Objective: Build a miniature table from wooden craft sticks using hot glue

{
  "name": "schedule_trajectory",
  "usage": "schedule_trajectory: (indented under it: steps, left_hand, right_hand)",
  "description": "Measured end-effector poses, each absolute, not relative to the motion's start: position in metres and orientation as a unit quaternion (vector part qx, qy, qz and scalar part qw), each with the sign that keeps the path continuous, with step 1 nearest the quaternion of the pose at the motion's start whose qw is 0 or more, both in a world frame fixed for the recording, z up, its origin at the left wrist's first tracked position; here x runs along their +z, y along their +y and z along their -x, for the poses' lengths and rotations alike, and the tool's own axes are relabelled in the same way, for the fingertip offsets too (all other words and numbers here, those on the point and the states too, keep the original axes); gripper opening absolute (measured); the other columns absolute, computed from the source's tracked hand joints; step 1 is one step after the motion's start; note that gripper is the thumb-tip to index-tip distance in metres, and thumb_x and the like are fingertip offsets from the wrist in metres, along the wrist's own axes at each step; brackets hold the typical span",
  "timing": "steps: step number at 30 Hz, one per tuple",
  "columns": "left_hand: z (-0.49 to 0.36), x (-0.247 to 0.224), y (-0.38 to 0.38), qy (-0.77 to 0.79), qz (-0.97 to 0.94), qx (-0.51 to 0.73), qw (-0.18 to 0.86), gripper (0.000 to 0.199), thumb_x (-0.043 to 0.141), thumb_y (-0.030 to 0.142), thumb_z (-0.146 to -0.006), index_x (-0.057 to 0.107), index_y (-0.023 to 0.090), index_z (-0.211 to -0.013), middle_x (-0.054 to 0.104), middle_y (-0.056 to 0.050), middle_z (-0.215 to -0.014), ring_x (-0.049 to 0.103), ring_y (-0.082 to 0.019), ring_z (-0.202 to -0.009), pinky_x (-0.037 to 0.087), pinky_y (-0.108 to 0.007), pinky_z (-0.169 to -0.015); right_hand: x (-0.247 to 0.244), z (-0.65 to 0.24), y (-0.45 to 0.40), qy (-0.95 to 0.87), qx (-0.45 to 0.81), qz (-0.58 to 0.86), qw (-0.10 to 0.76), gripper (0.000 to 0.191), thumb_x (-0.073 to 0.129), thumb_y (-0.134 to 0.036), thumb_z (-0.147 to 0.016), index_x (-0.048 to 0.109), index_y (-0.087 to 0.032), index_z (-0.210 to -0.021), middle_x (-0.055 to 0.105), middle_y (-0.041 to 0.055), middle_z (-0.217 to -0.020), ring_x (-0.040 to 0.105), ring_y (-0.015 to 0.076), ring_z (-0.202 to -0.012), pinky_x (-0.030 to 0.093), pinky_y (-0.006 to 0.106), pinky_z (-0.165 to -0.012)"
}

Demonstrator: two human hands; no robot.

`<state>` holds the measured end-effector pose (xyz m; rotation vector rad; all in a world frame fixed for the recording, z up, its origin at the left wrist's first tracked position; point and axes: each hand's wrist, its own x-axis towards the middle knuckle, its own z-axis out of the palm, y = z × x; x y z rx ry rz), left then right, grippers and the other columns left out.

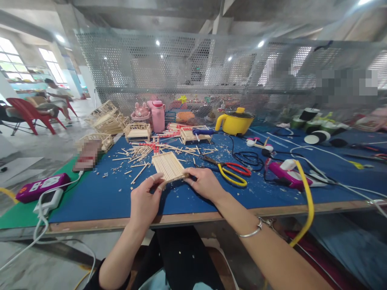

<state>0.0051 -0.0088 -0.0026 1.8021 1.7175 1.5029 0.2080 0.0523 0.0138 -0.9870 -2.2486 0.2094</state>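
From where I stand, the person's left hand [146, 199] and right hand [205, 183] both have their fingers pinched on a small panel of pale sticks [169, 166], one at each near corner, over the front part of the blue bench [105, 201]. Loose sticks [140, 154] lie scattered just beyond it, and a tool with red and yellow handles [223, 171] rests near the right hand, with a yellow pot [237, 122] farther back.
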Motion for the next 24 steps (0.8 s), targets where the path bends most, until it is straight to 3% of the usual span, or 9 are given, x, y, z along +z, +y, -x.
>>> schedule_trajectory:
  steps: [8,16,24]
  left_hand:
    - [-0.0060,0.0002,-0.0097,0.590,-0.610,0.514,0.124,0.023,0.062,0.030,-0.079,0.067,0.024,-0.101,0.075,0.001,-0.084,0.070,-0.017,-0.076,0.053,-0.028,-0.076]
    - [-0.0059,-0.0017,-0.0086,0.588,-0.608,0.522,0.111,0.024,0.063,0.030,-0.078,0.068,0.024,-0.101,0.075,0.000,-0.083,0.071,-0.018,-0.075,0.054,-0.031,-0.076]
    - [-0.0065,-0.0006,-0.0092,0.586,-0.616,0.516,0.105,0.024,0.062,0.028,-0.079,0.068,0.024,-0.102,0.075,0.000,-0.085,0.070,-0.018,-0.078,0.054,-0.031,-0.078]
  right_hand:
    - [0.0175,-0.2085,0.0474,-0.849,0.063,0.393,0.347,0.021,0.065,-0.026,-0.079,0.069,-0.023,-0.099,0.074,0.0014,-0.091,0.067,0.0142,-0.071,0.048,0.024,-0.067]
    - [0.0169,-0.2088,0.0504,-0.861,0.036,0.380,0.338,0.015,0.060,-0.029,-0.086,0.072,-0.025,-0.093,0.075,-0.0001,-0.090,0.069,0.0156,-0.082,0.049,0.025,-0.074]
    - [0.0186,-0.2085,0.0477,-0.857,-0.005,0.366,0.364,0.025,0.050,-0.030,-0.090,0.073,-0.019,-0.091,0.067,0.0066,-0.085,0.061,0.0163,-0.079,0.047,0.027,-0.072]
